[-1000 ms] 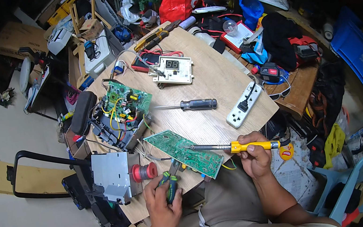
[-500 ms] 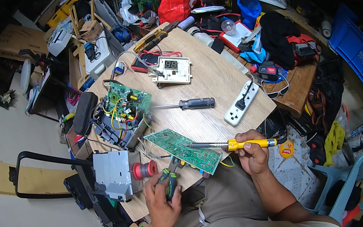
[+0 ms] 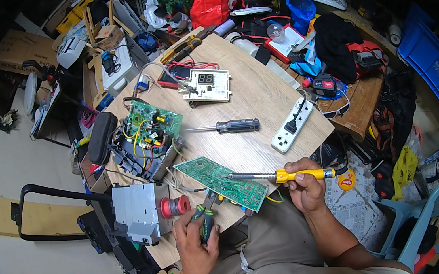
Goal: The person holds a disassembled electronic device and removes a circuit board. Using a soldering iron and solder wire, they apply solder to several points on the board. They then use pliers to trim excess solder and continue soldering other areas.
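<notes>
The right hand [image 3: 305,189] is closed around the yellow handle of a soldering iron [image 3: 277,176], whose dark shaft reaches left so that its tip rests on the upper face of a green circuit board [image 3: 220,178]; the board lies tilted over the near edge of the round wooden table [image 3: 259,96], just above the person's lap. The left hand [image 3: 193,244] is wrapped around the green-and-black grips of a pair of small pliers [image 3: 206,215], whose nose points up at the board's lower left edge; whether the nose actually grips something there is hard to tell at this size. Against the pictures from a second ago almost nothing has shifted: both hands hold the same tools in the same places and the iron's tip sits at the same spot, which suggests steady work on one joint rather than a move to a new one. Just left of the pliers a red spool [image 3: 175,206] sits against a grey metal box [image 3: 135,213]. Farther up the table lie a second green board with yellow wires [image 3: 150,128], a black-handled screwdriver [image 3: 229,127], a white power strip [image 3: 292,125] and a white display board [image 3: 207,85]
</notes>
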Tool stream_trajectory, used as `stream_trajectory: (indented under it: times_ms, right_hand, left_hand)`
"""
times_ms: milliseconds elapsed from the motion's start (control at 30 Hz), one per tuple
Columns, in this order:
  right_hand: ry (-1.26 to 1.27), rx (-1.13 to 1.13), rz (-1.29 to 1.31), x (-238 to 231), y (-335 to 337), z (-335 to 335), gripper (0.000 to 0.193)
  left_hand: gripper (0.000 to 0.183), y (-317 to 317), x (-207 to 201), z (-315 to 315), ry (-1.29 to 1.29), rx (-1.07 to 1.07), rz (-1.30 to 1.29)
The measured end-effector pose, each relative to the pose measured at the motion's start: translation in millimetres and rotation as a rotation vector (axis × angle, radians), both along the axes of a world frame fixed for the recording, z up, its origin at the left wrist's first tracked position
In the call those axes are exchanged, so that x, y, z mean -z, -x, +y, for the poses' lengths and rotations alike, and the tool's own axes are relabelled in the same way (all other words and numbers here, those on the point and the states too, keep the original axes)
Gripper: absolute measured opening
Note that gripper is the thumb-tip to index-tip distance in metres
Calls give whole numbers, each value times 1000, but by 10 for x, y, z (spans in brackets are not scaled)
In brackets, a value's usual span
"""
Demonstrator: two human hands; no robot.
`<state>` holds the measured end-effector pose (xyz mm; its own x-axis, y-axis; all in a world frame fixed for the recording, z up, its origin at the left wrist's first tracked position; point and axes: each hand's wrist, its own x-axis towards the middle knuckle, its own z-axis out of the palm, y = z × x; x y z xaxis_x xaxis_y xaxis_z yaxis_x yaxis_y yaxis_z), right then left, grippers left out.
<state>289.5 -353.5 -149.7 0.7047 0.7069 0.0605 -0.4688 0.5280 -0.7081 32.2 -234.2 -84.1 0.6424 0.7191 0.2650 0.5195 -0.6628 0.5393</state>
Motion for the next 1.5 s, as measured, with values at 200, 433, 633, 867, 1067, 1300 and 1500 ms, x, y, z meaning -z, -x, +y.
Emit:
stream_trajectory:
  times_ms: [200, 433, 633, 867, 1067, 1300, 1500]
  right_hand:
    - [16, 13, 11, 6, -6, -4, 22]
    - [36, 7, 24, 43, -25, -20, 23]
    - [71, 23, 40, 48, -11, -36, 24]
    - [33, 23, 45, 19, -21, -22, 25]
    - [-14, -2, 46, 30, -30, -2, 24]
    - [-18, 5, 19, 9, -27, 2, 24]
    - [-42, -12, -5, 5, -38, 9, 24]
  left_hand:
    - [41, -14, 16, 15, 13, 1, -8]
    - [41, -58, 78, 55, 12, 17, -47]
    - [39, -71, 125, 55, 54, -4, -56]
    - [38, -93, 154, 58, 59, -15, -37]
    - [38, -89, 137, 67, 60, -16, -16]
    - [38, -95, 135, 58, 79, -22, -22]
    - [38, -100, 121, 54, 73, -20, -15]
